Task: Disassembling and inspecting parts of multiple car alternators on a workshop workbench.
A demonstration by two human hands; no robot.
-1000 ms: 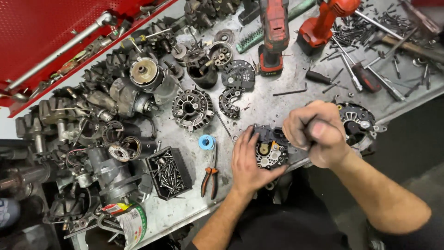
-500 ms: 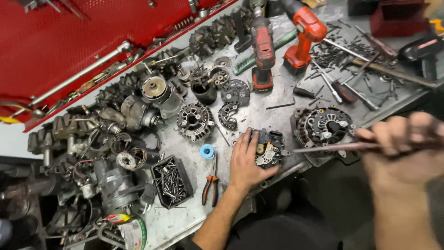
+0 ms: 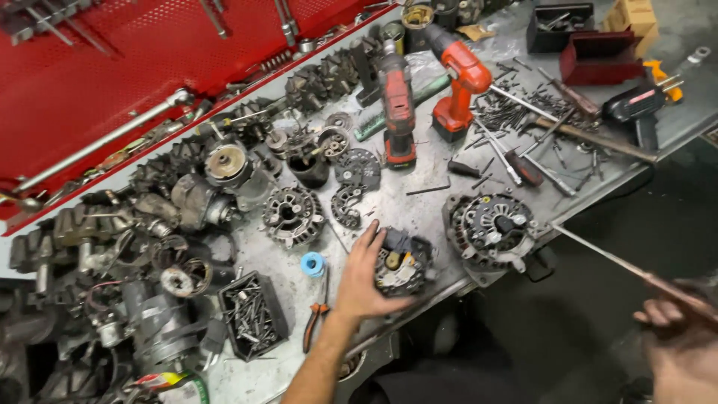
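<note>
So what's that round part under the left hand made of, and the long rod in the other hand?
The round part under the left hand looks like dull grey cast metal, probably aluminium, with a black plastic-looking cap and dark grime. The long rod in the blurred right hand looks like bare steel with a pale sheen, turning brownish near the grip.

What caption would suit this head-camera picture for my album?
Left hand steadies an alternator part on a cluttered workbench while the right hand holds a long rod.
</note>
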